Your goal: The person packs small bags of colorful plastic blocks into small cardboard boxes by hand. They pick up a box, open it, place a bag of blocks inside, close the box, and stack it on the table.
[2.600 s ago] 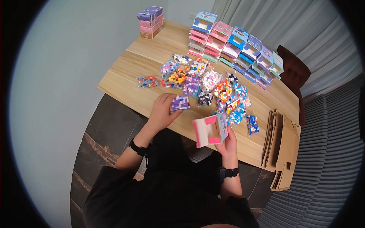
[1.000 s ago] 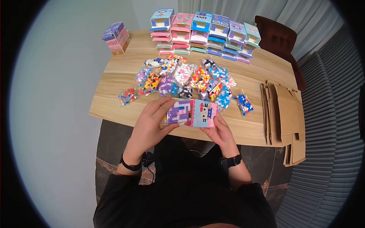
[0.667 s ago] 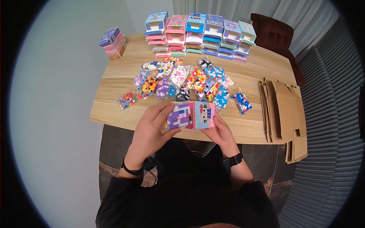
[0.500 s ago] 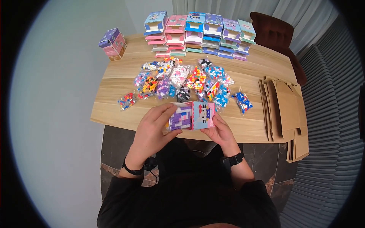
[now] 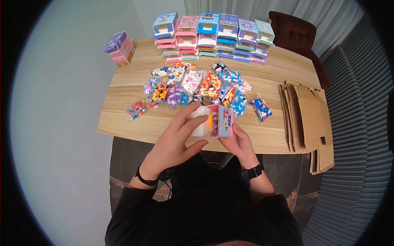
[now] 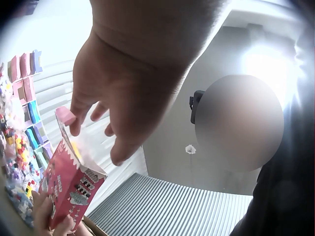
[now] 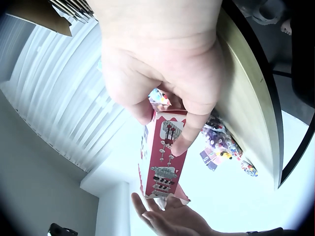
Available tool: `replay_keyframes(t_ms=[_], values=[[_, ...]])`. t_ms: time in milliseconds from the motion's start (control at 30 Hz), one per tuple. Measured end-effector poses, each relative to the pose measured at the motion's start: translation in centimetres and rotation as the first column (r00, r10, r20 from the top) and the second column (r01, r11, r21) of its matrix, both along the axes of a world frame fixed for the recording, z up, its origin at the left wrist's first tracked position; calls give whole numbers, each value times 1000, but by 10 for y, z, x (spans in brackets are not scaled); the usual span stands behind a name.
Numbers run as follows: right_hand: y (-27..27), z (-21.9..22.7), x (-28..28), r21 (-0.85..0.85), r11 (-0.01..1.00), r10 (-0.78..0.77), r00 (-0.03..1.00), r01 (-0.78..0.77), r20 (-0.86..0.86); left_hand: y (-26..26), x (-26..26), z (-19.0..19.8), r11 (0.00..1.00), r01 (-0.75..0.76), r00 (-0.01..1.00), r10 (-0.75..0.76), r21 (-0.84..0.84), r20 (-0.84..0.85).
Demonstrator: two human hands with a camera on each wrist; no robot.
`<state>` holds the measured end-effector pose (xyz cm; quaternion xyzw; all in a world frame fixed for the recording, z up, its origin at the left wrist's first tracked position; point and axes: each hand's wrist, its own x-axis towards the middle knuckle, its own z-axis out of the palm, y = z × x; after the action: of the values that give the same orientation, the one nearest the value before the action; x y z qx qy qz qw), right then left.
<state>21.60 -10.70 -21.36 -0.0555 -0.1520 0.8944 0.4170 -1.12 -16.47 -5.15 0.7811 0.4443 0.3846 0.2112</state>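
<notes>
My right hand grips a small pink and light blue cardboard box by its closed end, above the table's front edge. The box lies on its side, its open end and white flap facing left. Just inside the opening shows a bag of yellow and purple bricks. My left hand is spread at the open end, fingers extended and thumb apart, with nothing gripped. In the left wrist view, its fingertips are right at the box's pink flap. Seen from the right wrist, thumb and fingers clasp the printed pink side.
Several clear bags of coloured bricks lie heaped mid-table, with single bags at left and right. Opened boxes stand stacked along the back. A small box stack is back left; flattened cardboard leans at right.
The right hand brought the box upright to face the bag of purple and white bricks, which the left hand held. The bag went into the box, and the left hand let go.
</notes>
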Motion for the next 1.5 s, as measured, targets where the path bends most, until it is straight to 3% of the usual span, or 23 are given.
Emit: replay_keyframes(t_ms=[233, 300, 500, 700, 800, 1000, 1100, 1200, 1300, 1500], values=[[-3, 7, -2, -14, 1000, -7, 999, 6, -43, 4, 3, -7, 993, -7, 980, 30, 120, -198], [-6, 15, -4, 43, 999, -20, 998, 18, 54, 3, 10, -8, 995, -29, 959, 53, 92, -279], [-6, 13, -2, 94, 996, -8, 995, -1, 96, 3, 14, -20, 995, 81, 951, -92, -50, -296], [-5, 15, -4, 90, 996, -3, 996, -6, 93, 3, 14, -29, 989, 126, 974, -138, -73, -178], [-5, 14, -4, 62, 998, -5, 996, 0, 91, 2, 12, -29, 989, 112, 992, -117, -96, -52], [-5, 10, -4, 33, 999, -25, 995, 22, 96, 1, 0, -26, 998, 62, 998, -63, 33, 27], [-4, 7, -5, 40, 999, -18, 995, 14, 99, 5, -2, -32, 991, -115, 993, 114, 72, 27], [-4, 3, -3, 83, 996, 23, 997, -29, 80, 12, 3, -28, 976, -193, 969, 206, 99, -139], [-6, -5, 0, 105, 993, 34, 993, -46, 111, 18, -1, -32, 978, -177, 955, 198, 109, -223], [-8, -5, 0, 154, 983, 79, 983, -105, 165, 26, -2, -36, 978, -160, 963, 185, 136, -194]])
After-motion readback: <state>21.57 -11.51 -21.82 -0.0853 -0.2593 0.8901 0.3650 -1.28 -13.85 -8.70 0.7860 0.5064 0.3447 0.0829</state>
